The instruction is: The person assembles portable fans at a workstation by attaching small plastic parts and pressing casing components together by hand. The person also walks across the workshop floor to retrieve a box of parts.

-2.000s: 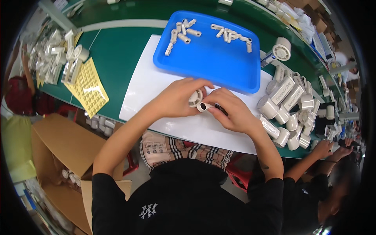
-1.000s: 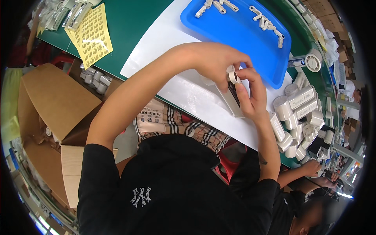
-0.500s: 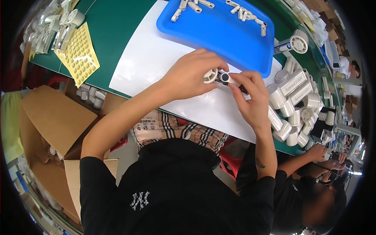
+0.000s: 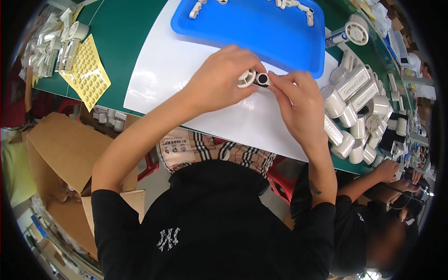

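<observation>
Over the white sheet (image 4: 212, 122), my left hand (image 4: 219, 79) curls around a small white handheld fan, its round slotted head (image 4: 246, 78) showing by the fingertips. Against the fan sits a small white part (image 4: 262, 79) with a black round face. My right hand (image 4: 298, 95) pinches this part's edge between thumb and fingers. The fingers hide most of the fan's body and how the two pieces join. Beyond my hands lies a blue tray (image 4: 261, 42), with small white slotted pieces (image 4: 198, 8) along its far side.
White boxed fans (image 4: 352, 86) and round cups are heaped to the right, beside another fan (image 4: 356, 32). At the left are bagged fans (image 4: 70, 42) and a yellow sticker sheet (image 4: 91, 70). An open carton (image 4: 70, 144) stands below. A co-worker's arm (image 4: 364, 182) reaches in at right.
The right fingers have drawn closer to the left hand, and the black-faced part now stands right beside the fan head. The whole view has shifted slightly, with the tray higher in it.
</observation>
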Motion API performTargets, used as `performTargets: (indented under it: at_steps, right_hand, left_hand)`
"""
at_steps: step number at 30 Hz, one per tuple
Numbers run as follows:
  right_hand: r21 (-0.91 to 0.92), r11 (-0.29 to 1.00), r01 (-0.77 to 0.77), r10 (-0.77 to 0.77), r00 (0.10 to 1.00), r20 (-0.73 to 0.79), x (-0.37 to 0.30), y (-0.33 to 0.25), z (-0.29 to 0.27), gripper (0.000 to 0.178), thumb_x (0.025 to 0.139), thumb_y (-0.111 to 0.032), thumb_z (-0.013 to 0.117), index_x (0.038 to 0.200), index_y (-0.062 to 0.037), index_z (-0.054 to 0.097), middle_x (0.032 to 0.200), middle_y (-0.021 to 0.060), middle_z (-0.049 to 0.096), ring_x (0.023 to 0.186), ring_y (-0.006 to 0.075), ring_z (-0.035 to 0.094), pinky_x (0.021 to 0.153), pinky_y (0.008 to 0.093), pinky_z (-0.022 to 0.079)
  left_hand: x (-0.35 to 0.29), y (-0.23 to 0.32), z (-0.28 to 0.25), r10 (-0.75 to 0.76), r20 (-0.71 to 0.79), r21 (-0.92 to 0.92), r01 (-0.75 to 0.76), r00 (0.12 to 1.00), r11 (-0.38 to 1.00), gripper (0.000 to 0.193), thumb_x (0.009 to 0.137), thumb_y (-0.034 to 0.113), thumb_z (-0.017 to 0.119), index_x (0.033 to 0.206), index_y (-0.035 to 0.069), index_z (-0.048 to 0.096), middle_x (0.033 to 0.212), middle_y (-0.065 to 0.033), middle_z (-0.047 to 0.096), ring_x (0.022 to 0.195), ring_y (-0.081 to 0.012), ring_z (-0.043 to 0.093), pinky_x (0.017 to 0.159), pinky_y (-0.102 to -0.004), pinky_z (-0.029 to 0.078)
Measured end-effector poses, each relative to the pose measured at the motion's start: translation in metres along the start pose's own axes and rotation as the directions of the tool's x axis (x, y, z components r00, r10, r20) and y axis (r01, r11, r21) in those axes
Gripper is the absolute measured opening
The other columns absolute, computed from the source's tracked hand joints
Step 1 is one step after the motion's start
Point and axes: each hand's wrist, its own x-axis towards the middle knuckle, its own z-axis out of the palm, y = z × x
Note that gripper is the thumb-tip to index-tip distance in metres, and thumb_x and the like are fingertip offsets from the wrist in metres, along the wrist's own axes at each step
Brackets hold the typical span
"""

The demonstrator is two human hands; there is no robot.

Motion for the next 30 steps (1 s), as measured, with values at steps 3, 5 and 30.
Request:
performTargets:
  at_steps: [3, 5, 30]
  right_hand:
    - [-0.12, 0.993, 0.013, -0.014, 1.0, -0.009, -0.002, -0.007, 0.004, 0.023, 0.076, -0.003, 0.068, 0.098, -0.0044, 0.071, 0.078, 0.0073, 0.059, 0.074, 0.0246, 0.055, 0.066, 0.0382, 0.046]
    - [-0.14, 0.99, 0.017, -0.016, 1.0, 0.009, 0.0, -0.006, 0.005, 0.022, 0.077, -0.004, 0.068, 0.098, -0.0037, 0.071, 0.079, 0.0074, 0.06, 0.075, 0.0248, 0.056, 0.067, 0.0382, 0.046]
    - [0.277, 0.958, -0.068, 0.02, 0.985, 0.174, -0.044, 0.014, 0.019, 0.054, 0.075, -0.012, 0.076, 0.124, -0.0023, 0.057, 0.113, 0.0123, 0.06, 0.103, 0.0293, 0.056, 0.085, 0.0353, 0.048]
  left_hand:
    - [0.0, 0.001, -0.002, 0.038, 0.015, 0.019, -0.038, 0.999, 0.999, 0.027, 0.071, 0.008, 0.075, 0.095, 0.006, 0.063, 0.095, -0.0064, 0.063, 0.092, -0.0272, 0.056, 0.079, -0.0375, 0.048]
    - [-0.002, -0.003, 0.0, 0.082, 0.001, 0.053, -0.082, 0.997, 0.995, 0.028, 0.071, 0.009, 0.076, 0.097, 0.007, 0.065, 0.1, -0.0058, 0.063, 0.097, -0.0268, 0.056, 0.082, -0.036, 0.048]
    - [-0.025, 0.036, 0.021, -0.069, 0.055, 0.303, 0.049, 0.996, 0.952, 0.047, 0.063, 0.005, 0.079, 0.104, 0.013, 0.057, 0.096, -0.0036, 0.066, 0.088, -0.0266, 0.059, 0.076, -0.039, 0.042]
